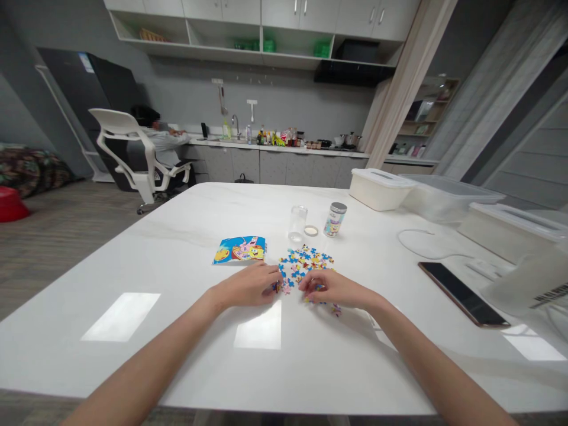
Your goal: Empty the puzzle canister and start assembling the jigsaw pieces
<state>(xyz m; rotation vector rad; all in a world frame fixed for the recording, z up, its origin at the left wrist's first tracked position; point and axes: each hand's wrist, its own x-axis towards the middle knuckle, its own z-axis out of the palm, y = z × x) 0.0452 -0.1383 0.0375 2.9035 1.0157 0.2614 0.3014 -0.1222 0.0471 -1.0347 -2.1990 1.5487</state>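
A heap of small, colourful jigsaw pieces (305,261) lies on the white table (186,248). My left hand (251,285) rests at the heap's left edge, its fingers pinched on a puzzle piece. My right hand (331,289) lies on the heap's near right side, fingers curled over pieces. A picture card (240,249) with a cartoon print lies flat to the left of the heap. Behind the heap stand an empty clear tube (297,223), its round lid (311,231) and a printed tube with a silver cap (335,219).
A dark phone (462,293) lies to the right, with a white cable (421,244) beyond it. White lidded bins (380,188) line the far right edge. A person sits in a white office chair (128,155) at the kitchen counter behind.
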